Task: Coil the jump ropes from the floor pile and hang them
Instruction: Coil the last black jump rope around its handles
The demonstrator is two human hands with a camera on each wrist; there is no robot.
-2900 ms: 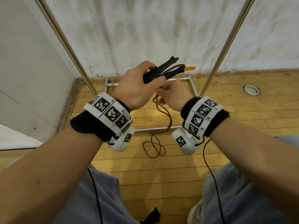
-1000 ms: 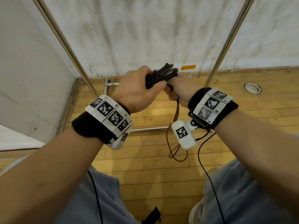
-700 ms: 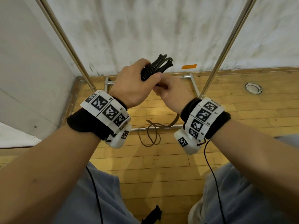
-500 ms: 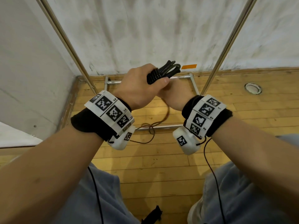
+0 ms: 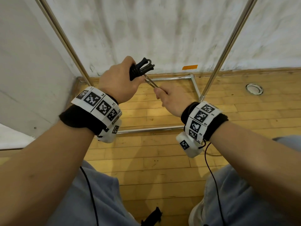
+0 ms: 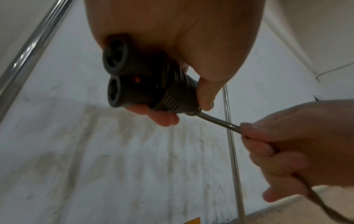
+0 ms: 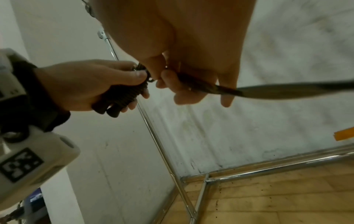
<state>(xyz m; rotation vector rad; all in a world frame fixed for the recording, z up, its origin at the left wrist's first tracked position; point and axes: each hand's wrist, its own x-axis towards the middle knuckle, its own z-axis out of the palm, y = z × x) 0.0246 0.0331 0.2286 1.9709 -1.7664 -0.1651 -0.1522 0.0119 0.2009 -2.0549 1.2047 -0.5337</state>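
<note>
Both hands grip: left hand point(image 5: 119, 82) clutches wrapped handles point(image 6: 145, 84), right hand point(image 5: 172, 99) pinches cord point(image 6: 218, 121).

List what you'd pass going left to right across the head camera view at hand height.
left rack pole → left hand → wound jump rope handles → taut rope strand → right hand → right rack pole → round floor fitting

Even, soft indoor light with faint shadows on the wooden floor point(image 5: 146, 160). The head view is sharp, its steel poles point(image 5: 228, 39) splayed by wide-angle distortion. Both wrist views are softer; the rope point(image 7: 287, 91) smears with motion blur, and glints streak the frame tube point(image 6: 28, 50).
</note>
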